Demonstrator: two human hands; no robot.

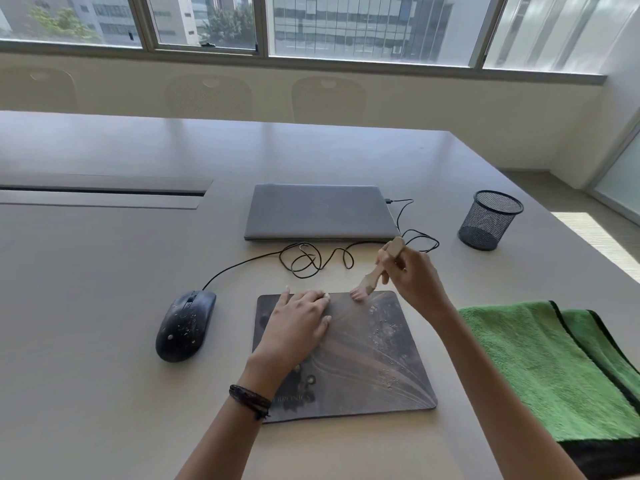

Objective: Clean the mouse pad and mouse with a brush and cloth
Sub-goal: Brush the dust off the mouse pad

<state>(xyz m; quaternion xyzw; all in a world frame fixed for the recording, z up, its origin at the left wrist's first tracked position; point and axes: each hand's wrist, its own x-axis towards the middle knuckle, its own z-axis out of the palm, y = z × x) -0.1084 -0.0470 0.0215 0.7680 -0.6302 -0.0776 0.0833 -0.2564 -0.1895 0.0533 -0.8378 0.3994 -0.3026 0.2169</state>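
Observation:
A dark mouse pad (374,358) lies on the table in front of me, with pale crumbs scattered on its right half. My left hand (298,323) rests flat on the pad's left part, fingers straight. My right hand (412,275) grips the wooden handle of a small brush (372,277); its bristles touch the pad's far edge. A black wired mouse (185,325), speckled with crumbs, sits left of the pad. A green cloth (554,368) with a black stripe lies to the right of the pad.
A shut grey laptop (320,211) lies beyond the pad, with the mouse cable (311,259) looped in front of it. A black mesh pen cup (490,220) stands at the far right. The table edge runs diagonally at the right.

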